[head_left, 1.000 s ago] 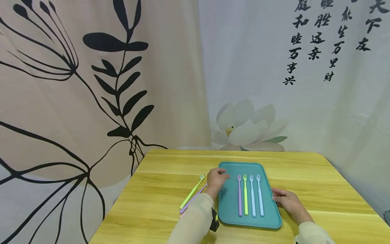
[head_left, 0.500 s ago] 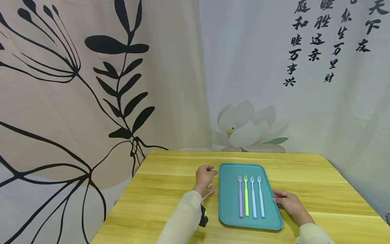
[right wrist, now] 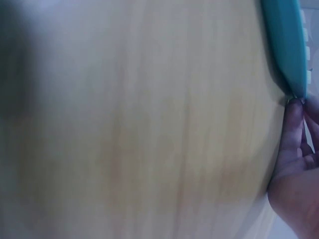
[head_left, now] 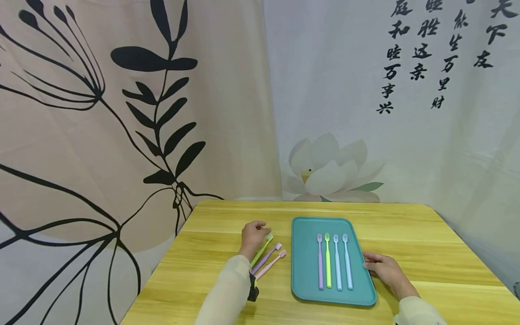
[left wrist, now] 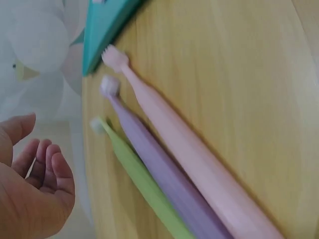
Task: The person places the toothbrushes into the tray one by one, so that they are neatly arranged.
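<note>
My left hand (head_left: 253,237) hovers by the heads of three loose toothbrushes, fingers loosely bent with nothing in them. A green toothbrush (left wrist: 144,184) lies nearest that hand. Beside it are a purple toothbrush (left wrist: 154,167) and a pink toothbrush (left wrist: 184,144), all slanting on the table. With fingertips and thumb at its rim, my right hand (head_left: 386,271) holds the right edge of a teal tray (head_left: 304,271). Inside the tray stand in a row a purple toothbrush (head_left: 320,266), a green toothbrush (head_left: 328,266) and two light blue toothbrushes (head_left: 337,266), heads pointing away from me.
The wooden table (head_left: 426,239) reaches back to a printed curtain (head_left: 235,113) with plant drawings and black writing. A dark strap with a small device (head_left: 253,289) sits at my left wrist. The left part of the tray is bare.
My left hand has drawn back leftward from over the tray to the loose toothbrushes, uncovering the purple and pink ones. My right hand has stayed at the tray's edge.
</note>
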### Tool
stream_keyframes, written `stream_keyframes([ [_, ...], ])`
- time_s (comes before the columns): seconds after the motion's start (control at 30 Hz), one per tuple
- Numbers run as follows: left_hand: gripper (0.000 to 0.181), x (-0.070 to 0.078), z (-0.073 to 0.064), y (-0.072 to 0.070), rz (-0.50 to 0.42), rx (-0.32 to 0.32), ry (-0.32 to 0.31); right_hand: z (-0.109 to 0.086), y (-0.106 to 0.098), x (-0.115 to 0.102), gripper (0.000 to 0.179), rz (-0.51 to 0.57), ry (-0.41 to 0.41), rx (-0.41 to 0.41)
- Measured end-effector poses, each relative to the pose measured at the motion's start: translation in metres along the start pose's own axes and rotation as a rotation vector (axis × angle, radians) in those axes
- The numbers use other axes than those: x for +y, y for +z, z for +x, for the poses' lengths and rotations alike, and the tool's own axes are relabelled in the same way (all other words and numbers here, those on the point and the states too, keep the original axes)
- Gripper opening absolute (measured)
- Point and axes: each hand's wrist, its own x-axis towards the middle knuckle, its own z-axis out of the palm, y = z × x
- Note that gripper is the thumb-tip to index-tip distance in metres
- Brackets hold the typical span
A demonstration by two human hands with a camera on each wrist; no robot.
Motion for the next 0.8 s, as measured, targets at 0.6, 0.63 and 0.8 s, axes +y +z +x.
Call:
stream_keyframes([
  [0.6,0.034,-0.044,-0.002,-0.027,-0.019,-0.137,-0.128,-0.003,0.001,-0.003,0.048,-0.013,-0.006,0.004],
  [0.63,0.034,-0.046,-0.003,-0.027,-0.026,-0.144,-0.133,-0.003,0.001,-0.003,0.048,-0.011,-0.006,0.004],
  [0.8,0.034,-0.052,-0.005,-0.028,-0.03,-0.179,-0.156,-0.004,0.001,-0.003,0.048,-0.005,-0.007,0.008],
])
